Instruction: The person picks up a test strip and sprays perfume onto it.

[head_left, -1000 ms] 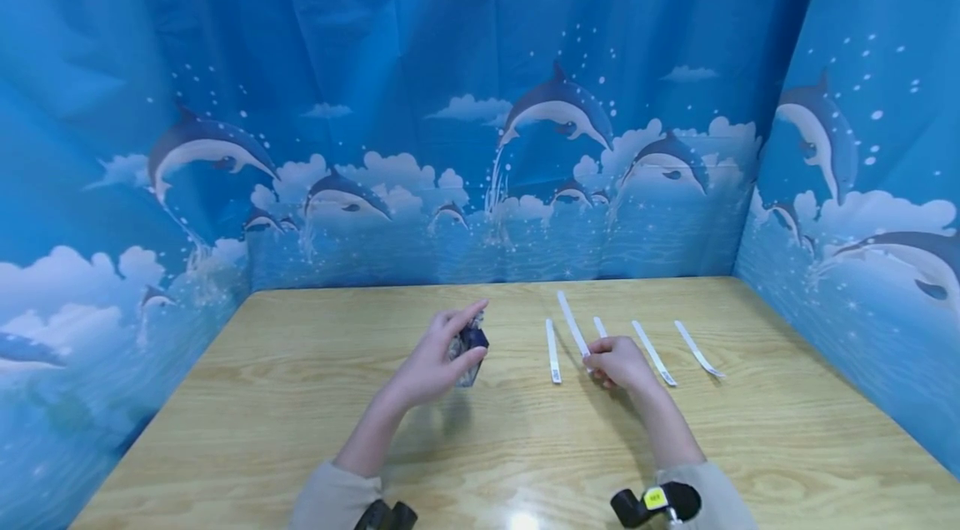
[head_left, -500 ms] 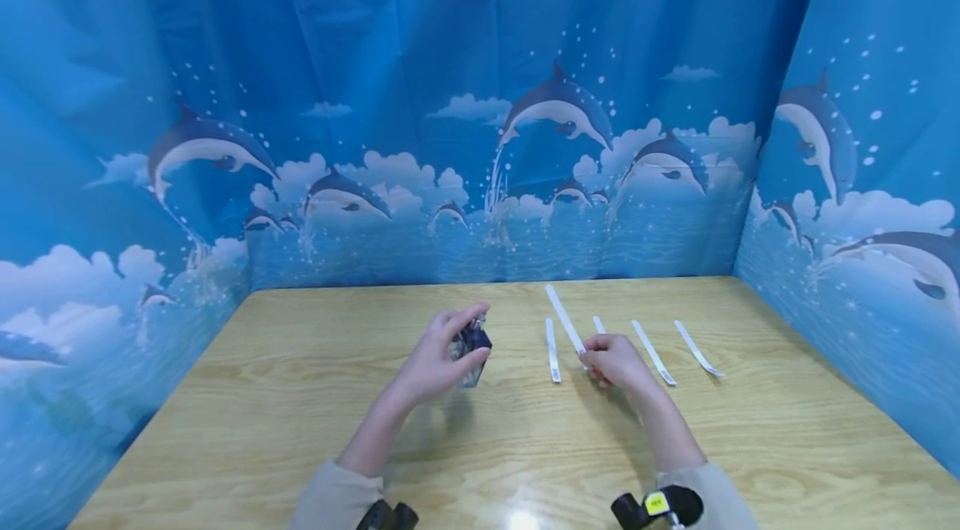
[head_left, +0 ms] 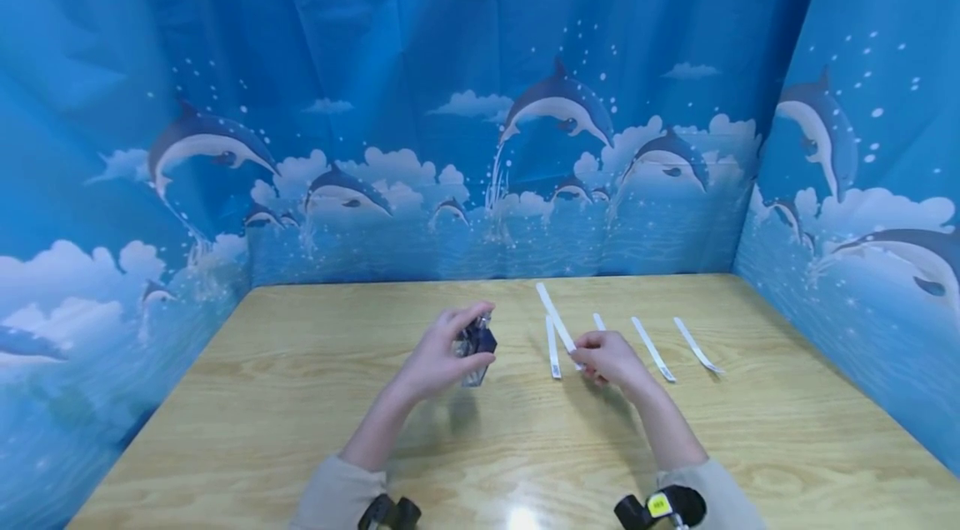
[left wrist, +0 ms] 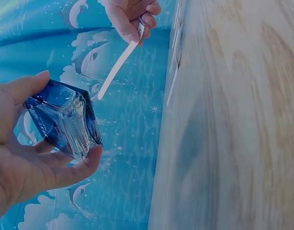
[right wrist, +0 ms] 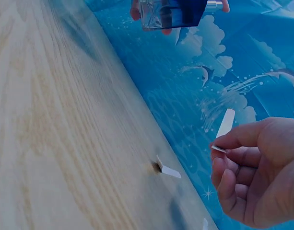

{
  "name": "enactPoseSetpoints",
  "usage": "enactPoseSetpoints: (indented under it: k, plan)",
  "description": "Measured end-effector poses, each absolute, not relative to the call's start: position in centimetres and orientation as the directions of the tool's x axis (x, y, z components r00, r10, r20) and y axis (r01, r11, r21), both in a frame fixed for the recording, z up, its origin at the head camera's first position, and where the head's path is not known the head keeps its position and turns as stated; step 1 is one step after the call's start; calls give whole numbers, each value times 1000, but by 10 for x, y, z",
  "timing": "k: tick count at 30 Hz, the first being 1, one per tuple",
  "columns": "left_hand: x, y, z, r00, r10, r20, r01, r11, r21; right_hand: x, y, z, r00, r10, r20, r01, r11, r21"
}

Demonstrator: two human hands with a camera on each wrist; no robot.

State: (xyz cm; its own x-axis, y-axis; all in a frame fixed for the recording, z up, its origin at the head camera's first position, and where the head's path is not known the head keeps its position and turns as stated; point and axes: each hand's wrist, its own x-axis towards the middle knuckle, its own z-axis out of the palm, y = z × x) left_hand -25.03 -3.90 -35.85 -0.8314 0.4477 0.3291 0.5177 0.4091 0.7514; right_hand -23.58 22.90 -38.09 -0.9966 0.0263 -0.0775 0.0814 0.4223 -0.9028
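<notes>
A pale wooden table (head_left: 300,430), and blue dolphin-print curtains (head_left: 420,55) rise behind it and on both sides. Over the wood, the left hand (head_left: 435,359) grips a glass bottle (head_left: 477,340), clear of the surface. The right hand (head_left: 611,359) pinches a white paper strip (head_left: 553,309), angled up towards the back. Four loose strips (head_left: 652,349) lie spaced out below; from the head view, that right hand hides part of one.

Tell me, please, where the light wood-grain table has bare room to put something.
The table is bare between its left edge and the left hand gripping a blue glass bottle, and between the forearms. Crowded: around the right hand, which pinches one narrow white paper strip near four others.
</notes>
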Motion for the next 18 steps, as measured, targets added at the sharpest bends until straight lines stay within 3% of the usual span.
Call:
enactPoseSetpoints:
  k: [18]
  plan:
    - [-251,-35,-351,-823,463,328,539,455,709,-222,216,-361,-992,-118,-43,-17,467,-884]
